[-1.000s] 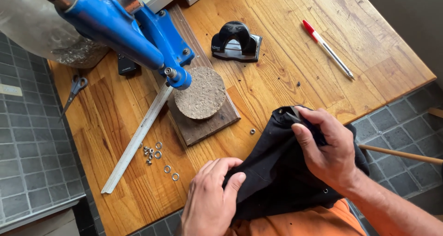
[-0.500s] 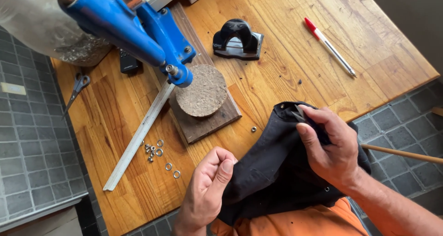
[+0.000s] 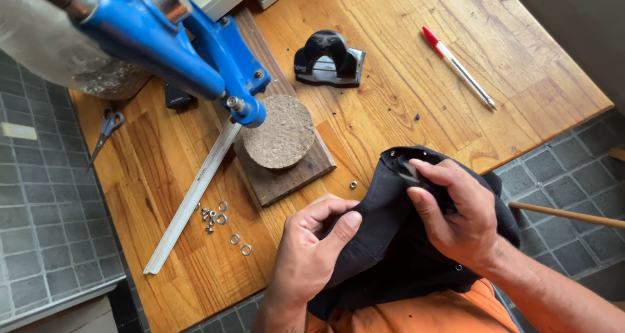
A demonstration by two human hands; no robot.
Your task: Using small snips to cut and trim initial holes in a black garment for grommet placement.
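Head view. Item: black fabric [image 3: 390, 255], at the bench [image 3: 403, 98] edge over the lap, stretched between 2 hands for handling. Left hand [image 3: 312, 255]: fingers pinching a fold. Right hand [image 3: 462, 222]: fingers pressed on the upper hem, possibly gripping a small fitting. Loose metal rings [image 3: 224, 225] left of the fingers; blue press [image 3: 195, 53] beyond.

Ur left hand [image 3: 306, 258] & right hand [image 3: 459, 219]: bare, no gloves, no rings or watch. Forearms uncovered, no sleeves. Ur wearing an orange garment [image 3: 423, 315] at the bottom edge.
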